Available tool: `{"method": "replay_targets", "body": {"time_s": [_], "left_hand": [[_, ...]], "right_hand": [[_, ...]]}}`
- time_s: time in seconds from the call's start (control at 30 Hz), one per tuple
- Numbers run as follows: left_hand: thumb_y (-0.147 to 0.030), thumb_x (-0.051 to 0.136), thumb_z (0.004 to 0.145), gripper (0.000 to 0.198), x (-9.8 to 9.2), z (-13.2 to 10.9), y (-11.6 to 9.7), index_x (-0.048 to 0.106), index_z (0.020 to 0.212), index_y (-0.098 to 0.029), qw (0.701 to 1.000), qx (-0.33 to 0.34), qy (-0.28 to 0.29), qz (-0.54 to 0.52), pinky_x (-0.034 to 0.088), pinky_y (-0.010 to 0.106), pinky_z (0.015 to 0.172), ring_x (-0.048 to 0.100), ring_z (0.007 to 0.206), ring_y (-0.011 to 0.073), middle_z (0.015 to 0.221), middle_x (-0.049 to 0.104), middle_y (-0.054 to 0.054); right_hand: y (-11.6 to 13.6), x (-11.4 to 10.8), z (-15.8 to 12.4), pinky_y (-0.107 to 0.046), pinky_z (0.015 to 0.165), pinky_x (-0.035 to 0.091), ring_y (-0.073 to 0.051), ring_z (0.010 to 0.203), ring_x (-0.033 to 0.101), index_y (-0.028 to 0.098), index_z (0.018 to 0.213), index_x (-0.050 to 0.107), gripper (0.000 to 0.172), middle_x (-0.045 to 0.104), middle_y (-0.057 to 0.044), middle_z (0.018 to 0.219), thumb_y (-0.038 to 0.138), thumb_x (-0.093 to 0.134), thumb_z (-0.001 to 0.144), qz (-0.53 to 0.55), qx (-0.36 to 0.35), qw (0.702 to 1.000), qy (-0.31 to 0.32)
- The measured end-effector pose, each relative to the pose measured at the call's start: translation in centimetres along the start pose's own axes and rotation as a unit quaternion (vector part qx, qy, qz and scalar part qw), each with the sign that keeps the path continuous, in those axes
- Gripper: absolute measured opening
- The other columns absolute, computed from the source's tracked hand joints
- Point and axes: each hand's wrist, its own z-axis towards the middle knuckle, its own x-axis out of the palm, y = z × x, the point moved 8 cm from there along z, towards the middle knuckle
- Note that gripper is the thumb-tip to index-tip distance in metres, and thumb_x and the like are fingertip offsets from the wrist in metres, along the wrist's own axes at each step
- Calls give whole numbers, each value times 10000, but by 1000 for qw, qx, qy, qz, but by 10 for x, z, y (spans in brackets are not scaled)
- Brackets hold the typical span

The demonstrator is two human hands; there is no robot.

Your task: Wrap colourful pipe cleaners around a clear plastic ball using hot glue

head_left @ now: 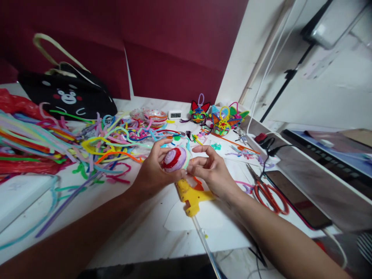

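My left hand [154, 168] is wrapped round a small coiled ball of pipe cleaner [174, 159], pale purple with a red spiral. My right hand [209, 168] meets it from the right, its fingers curled and pinching at the ball's edge. Both hands hover just above the white table [145, 228]. Directly under them lies a yellow glue gun [192, 194] with a glue stick poking out toward me.
A big tangle of coloured pipe cleaners [87, 143] covers the left of the table. Red-handled scissors [269, 193] and a phone [296, 197] lie right. Finished colourful figures [221, 120], a small clock [174, 114] and a black bear bag [68, 97] sit at the back.
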Motion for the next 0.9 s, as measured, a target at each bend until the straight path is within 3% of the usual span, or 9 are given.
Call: {"method": "replay_targets", "body": {"time_s": [0.33,0.57,0.77,0.83,0.9], "left_hand": [[-237,850,541,897,-1,-4,-13,375,1302,-237,999,29,-24,11,550,306,816,669,989,217,1174,623,95],[-263,872,554,911,2,-2,-8,374,1316,-250,998,3,-6,-58,551,335,850,660,1051,240,1189,628,93],[-278,894,532,879,-1,4,-3,431,1278,-241,992,-41,-14,-120,551,314,837,679,996,227,1086,679,58],[-278,898,527,870,-6,6,-3,441,1266,-237,990,-55,-32,-122,556,290,781,692,915,208,1026,693,39],[-288,893,539,847,-14,8,-4,454,1261,-229,989,-66,-58,-115,549,262,722,689,826,180,954,695,17]], "right_hand": [[0,2,0,-260,574,544,-131,516,663,265,926,391,528,705,85,645,122,780,599,53,-41,998,-11],[3,7,1,-258,574,557,-146,563,697,241,952,462,524,709,57,669,286,873,629,38,-23,998,33],[30,-14,1,-283,717,559,-155,789,707,199,1008,573,315,729,-22,859,319,756,781,-148,-75,984,65],[40,-18,-4,-302,749,543,-169,821,694,184,966,608,206,721,-43,895,283,707,815,-264,-81,956,98],[43,-15,-13,-314,770,521,-176,821,675,172,900,651,93,717,-51,894,247,657,845,-416,-75,892,159]]}}
